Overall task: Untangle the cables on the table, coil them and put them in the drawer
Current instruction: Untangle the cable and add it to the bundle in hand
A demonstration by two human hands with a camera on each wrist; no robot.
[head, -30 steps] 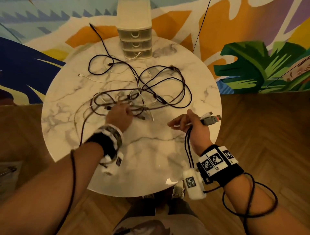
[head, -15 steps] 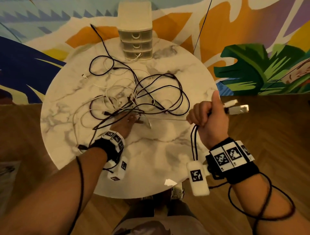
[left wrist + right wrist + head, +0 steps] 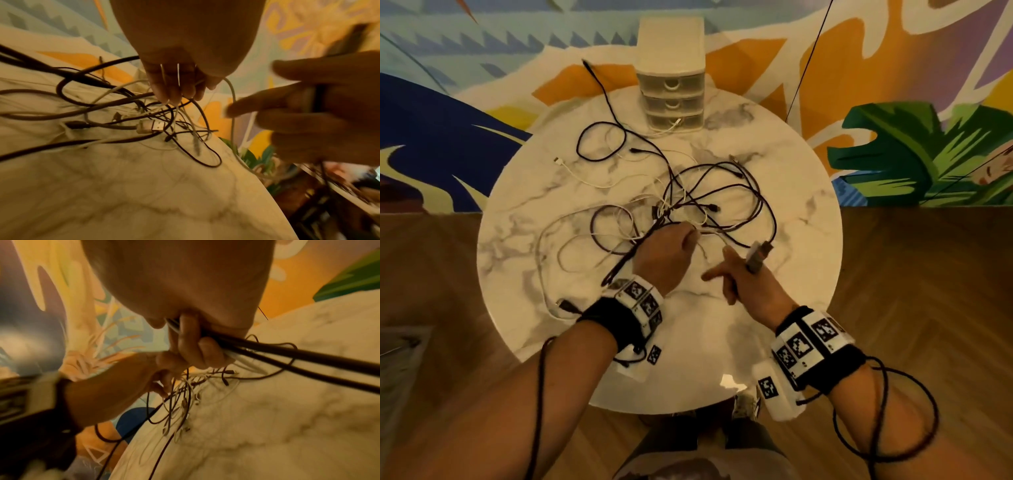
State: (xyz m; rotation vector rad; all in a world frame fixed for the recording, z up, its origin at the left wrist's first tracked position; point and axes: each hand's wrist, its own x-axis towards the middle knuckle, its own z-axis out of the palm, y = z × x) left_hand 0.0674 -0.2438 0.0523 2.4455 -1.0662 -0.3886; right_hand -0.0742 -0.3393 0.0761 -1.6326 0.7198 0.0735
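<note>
A tangle of black and white cables [image 3: 698, 205] lies across the middle of the round marble table [image 3: 774, 342]. My left hand [image 3: 671, 246] curls over the near side of the tangle and grips thin white cables [image 3: 177, 76] lifted off the top. My right hand [image 3: 743, 277] sits just to its right, gripping black and white cable ends [image 3: 267, 350] whose USB plugs [image 3: 758, 255] stick out past the knuckles; its thumb and index finger reach toward the left hand. A small three-drawer unit [image 3: 673, 99] stands at the table's far edge, drawers closed.
A black cable [image 3: 599, 85] runs off the far left edge of the table. A white cable with a plug [image 3: 561, 162] lies at the left. The table's near part shows bare marble. Wood floor and a painted wall surround it.
My right hand has come back down and left from the table's right edge toward the tangle, still holding the plugs. My left hand has moved up onto the tangle and taken hold of white cables.
</note>
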